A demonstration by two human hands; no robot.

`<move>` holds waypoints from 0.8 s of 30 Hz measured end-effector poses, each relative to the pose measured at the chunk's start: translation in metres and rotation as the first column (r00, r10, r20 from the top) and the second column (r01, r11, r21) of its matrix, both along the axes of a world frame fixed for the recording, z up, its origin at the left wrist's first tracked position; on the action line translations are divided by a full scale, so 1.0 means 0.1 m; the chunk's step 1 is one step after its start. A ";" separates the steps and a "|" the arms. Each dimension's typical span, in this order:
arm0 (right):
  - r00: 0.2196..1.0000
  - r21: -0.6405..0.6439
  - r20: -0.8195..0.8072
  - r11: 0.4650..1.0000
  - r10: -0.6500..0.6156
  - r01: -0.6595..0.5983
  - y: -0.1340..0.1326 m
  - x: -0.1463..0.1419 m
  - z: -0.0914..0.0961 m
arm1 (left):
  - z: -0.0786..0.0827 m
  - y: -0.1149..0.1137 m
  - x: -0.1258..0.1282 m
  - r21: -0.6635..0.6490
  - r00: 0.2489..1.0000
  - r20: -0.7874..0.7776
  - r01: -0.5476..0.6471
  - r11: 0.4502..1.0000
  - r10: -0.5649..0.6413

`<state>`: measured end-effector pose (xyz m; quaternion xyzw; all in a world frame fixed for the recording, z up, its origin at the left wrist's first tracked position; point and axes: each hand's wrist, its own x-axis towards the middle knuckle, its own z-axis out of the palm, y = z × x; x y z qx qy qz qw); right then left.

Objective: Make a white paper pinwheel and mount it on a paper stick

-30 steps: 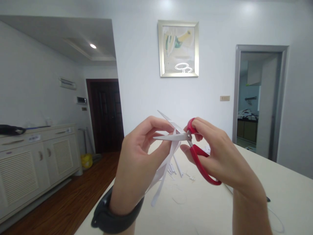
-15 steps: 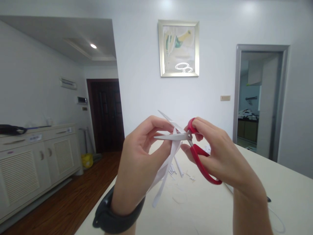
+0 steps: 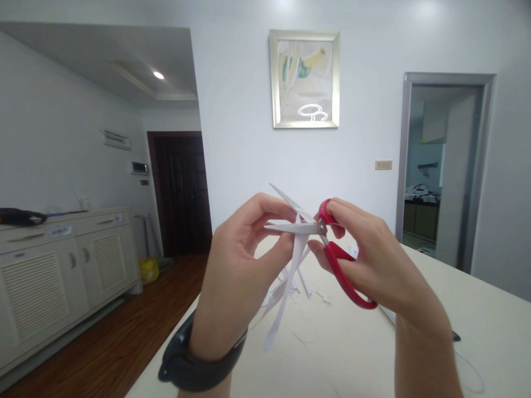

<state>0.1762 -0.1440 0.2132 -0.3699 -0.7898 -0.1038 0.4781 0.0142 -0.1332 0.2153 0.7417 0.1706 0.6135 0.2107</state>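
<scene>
Red-handled scissors point(image 3: 343, 279) are in my right hand point(image 3: 373, 257), with fingers through the loops and the blades spread apart. White paper strips point(image 3: 286, 296) hang down from the fingertips of my left hand point(image 3: 244, 260), which pinches them between thumb and fingers. The top of the strips lies between the two blades, close to my left fingertips. A dark band circles my left wrist. The exact spot where my left fingers grip is partly hidden behind the lower blade.
Below my hands, the pale table point(image 3: 348, 354) bears several thin white rolled sticks point(image 3: 305, 284) and small scraps point(image 3: 326, 299). A white cord point(image 3: 473, 365) curves at the right. Beyond stand a wall with a framed picture point(image 3: 306, 80) and a louvered cabinet point(image 3: 70, 265).
Both hands stay nearly where they were, the scissors still spread around the strips. The hanging strips have swung slightly and look more separated. The view has shifted a little.
</scene>
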 end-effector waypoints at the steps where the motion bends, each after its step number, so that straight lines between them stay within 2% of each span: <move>1: 1.000 0.001 0.000 1.000 -0.003 0.003 0.00 0.00 0.00 | 0.00 0.00 0.00 -0.002 1.000 -0.007 0.006 1.000 -0.006; 14: 1.000 0.014 -0.007 1.000 -0.013 0.014 -0.01 0.01 0.01 | 0.01 0.00 -0.01 -0.014 1.000 0.004 0.004 1.000 -0.004; 24: 0.998 0.079 0.014 0.995 -0.068 0.066 -0.01 0.02 0.01 | 0.00 0.01 -0.03 -0.052 1.000 -0.006 0.021 0.998 -0.021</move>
